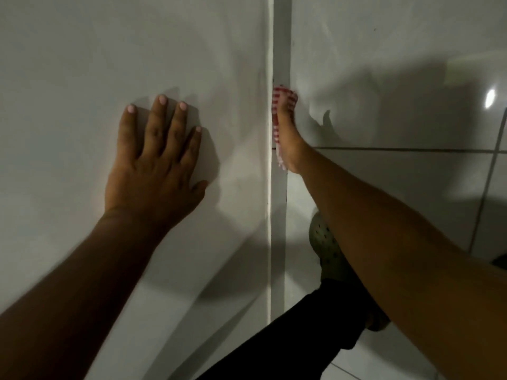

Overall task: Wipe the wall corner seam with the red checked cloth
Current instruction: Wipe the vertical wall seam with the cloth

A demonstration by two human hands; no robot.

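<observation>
White wall seam (279, 64), red checked cloth (277, 105) (bunched)

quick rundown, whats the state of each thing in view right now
left hand: open, fingers spread, palm flat on the plain wall, holding nothing
right hand: edge-on at the corner, pressing the cloth against the seam
red checked cloth: bunched between the hand and the seam, mostly hidden
corner seam: runs vertically, covered by the cloth at mid height
tiled wall: glossy, reflecting a light
shoe: on the floor below the right arm
</observation>
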